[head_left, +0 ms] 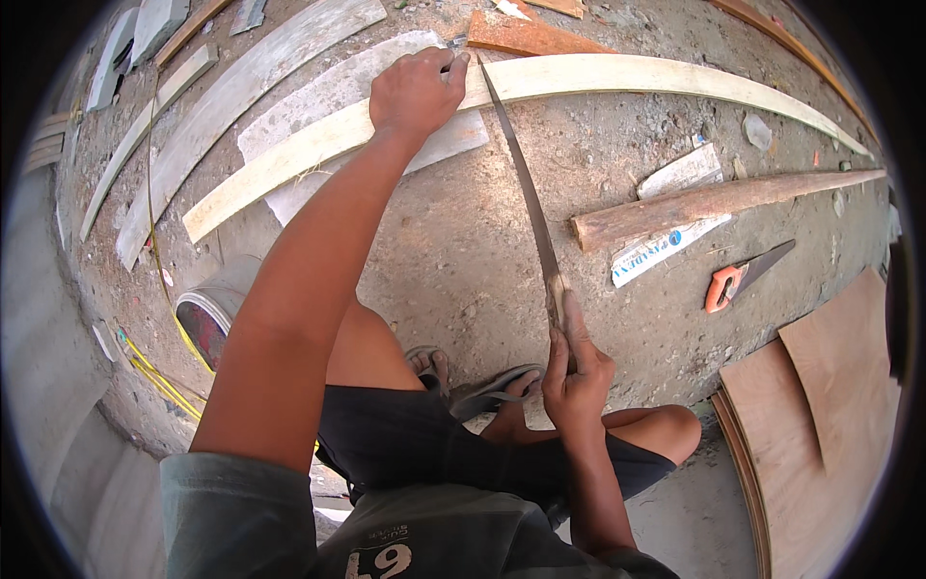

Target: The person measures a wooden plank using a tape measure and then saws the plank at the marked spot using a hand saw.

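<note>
Looking down from the head camera, the left hand (417, 90) presses flat on the pale plank (540, 82) at twelve o'clock, fingers curled over its far edge. The right hand (575, 372), at five o'clock, is closed around the handle of a long saw (526, 188) whose tip meets the plank beside the left hand. The plank seems thin, long and light, probably springy, so a firm hold close to the blade suits it. The blade looks stiff but narrow. A second saw (743, 277) lies at three o'clock.
</note>
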A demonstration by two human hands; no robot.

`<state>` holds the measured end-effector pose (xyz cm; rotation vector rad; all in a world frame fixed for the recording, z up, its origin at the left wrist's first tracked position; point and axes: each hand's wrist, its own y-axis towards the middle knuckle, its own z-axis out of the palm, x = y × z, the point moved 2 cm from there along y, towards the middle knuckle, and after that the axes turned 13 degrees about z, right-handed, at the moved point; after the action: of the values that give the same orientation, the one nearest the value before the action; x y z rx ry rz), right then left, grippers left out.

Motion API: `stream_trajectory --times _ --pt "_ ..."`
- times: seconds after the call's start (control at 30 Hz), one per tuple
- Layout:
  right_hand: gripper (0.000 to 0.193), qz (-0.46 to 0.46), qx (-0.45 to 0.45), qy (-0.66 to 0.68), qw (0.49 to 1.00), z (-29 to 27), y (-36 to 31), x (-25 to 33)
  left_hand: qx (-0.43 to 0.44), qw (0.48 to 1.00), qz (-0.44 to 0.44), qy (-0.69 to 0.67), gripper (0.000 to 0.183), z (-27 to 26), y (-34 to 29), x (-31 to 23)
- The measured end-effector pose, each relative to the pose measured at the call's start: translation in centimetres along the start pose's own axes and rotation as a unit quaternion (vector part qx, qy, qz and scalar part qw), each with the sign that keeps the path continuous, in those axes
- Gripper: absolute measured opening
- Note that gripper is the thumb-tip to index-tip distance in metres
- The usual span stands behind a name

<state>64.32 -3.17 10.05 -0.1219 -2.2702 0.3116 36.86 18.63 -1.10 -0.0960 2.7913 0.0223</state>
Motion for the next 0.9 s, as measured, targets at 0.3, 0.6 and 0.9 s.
stream_trajectory --times 0.3,0.6,0.9 --pt "0.047 -0.024 -0.02 -0.01 0.999 6.4 12.4 2.7 0.055 0.998 0.009 -0.025 0.045 0.8 0.1 -0.9" --pt "0.05 -0.013 -0.026 -0.044 0.999 4.1 9.0 0.9 0.017 0.999 0.008 -0.027 0.045 0.2 0.9 -1.7" --pt "0.059 0.003 -0.016 -0.022 1.0 1.1 -0.1 -1.1 0.039 0.999 0.004 0.011 0.044 -0.5 0.3 -1.3"
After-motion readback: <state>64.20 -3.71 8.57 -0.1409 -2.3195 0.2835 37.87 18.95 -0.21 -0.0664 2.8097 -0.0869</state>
